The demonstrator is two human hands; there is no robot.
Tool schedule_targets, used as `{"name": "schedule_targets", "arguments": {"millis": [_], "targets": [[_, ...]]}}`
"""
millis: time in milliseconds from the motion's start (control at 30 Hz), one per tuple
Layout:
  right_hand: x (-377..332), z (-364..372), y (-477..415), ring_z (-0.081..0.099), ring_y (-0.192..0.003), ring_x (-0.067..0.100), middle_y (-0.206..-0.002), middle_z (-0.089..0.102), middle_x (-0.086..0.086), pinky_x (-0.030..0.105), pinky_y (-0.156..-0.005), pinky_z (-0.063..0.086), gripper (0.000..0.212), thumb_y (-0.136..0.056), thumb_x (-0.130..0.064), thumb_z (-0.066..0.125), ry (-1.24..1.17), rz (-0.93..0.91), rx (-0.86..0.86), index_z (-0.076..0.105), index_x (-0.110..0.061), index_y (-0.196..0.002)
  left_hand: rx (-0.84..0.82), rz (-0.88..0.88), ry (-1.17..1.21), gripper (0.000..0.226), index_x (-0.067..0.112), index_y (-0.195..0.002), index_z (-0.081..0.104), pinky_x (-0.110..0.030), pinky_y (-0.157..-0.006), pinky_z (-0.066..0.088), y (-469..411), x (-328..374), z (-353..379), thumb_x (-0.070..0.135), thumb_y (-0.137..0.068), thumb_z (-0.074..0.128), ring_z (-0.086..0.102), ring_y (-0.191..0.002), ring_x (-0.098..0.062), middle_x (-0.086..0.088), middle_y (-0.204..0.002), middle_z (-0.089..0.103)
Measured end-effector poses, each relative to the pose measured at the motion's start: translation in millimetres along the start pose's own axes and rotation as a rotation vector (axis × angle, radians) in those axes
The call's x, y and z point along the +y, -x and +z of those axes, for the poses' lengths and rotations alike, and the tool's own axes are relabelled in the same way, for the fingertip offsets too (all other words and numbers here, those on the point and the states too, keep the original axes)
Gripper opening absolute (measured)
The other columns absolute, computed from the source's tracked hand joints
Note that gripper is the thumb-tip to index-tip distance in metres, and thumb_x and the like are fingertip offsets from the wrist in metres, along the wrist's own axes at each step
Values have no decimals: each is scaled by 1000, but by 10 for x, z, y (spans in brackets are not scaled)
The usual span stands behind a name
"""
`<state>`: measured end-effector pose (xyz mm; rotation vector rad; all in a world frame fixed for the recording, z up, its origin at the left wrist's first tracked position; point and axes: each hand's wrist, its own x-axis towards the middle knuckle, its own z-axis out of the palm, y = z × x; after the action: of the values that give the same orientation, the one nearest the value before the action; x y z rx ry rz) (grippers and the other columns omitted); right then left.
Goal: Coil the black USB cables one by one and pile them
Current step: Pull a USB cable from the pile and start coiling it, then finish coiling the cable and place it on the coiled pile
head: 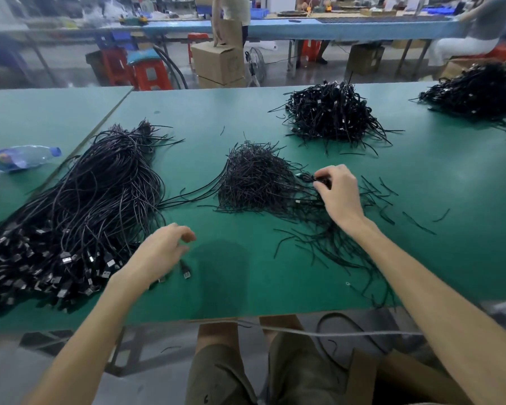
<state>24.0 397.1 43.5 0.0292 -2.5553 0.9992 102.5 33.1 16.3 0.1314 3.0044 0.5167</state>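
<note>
A big heap of loose black USB cables (79, 211) lies on the left of the green table (228, 290), plugs toward me. My left hand (161, 252) hovers at the heap's right edge with loosely curled fingers and grips nothing; one cable plug (185, 271) lies on the table just under it. My right hand (339, 191) pinches a small black coiled cable (311, 179) at the right side of a mound of short black ties (254, 179). A pile of coiled cables (330, 112) sits at the back right.
Loose black ties (333, 247) are scattered under my right forearm. Another dark cable pile (476, 92) lies far right. A plastic bottle (21, 157) lies at the left. Beyond the table stand cardboard boxes (218, 64), red stools (151, 74) and people.
</note>
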Motion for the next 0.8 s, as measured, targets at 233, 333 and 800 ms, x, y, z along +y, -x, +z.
{"name": "schedule_targets", "arguments": {"millis": [233, 333, 800], "targets": [[435, 121, -253, 57, -108, 33, -136, 50, 15, 40, -91, 48, 32, -99, -6, 60, 371, 59, -125, 57, 0, -130, -195, 25, -229, 54, 38, -137, 55, -42, -109, 33, 94, -457, 4, 42, -87, 76, 41, -133, -17, 12, -141, 48], [458, 180, -133, 49, -123, 36, -140, 48, 17, 44, -105, 44, 36, -98, -4, 60, 417, 10, -118, 56, 2, -133, -131, 71, -152, 41, 38, -122, 61, -38, -105, 34, 102, -468, 96, 36, -86, 79, 47, -122, -15, 14, -128, 51], [-100, 401, 667, 47, -126, 13, -132, 53, 1, 17, -111, 30, 31, -96, -3, 61, 92, -356, -218, 61, -7, -127, 309, 245, -62, 5, 17, -94, 62, -30, -94, 23, -93, -39, 214, 18, -97, 65, 44, -105, -16, 7, -95, 60]]}}
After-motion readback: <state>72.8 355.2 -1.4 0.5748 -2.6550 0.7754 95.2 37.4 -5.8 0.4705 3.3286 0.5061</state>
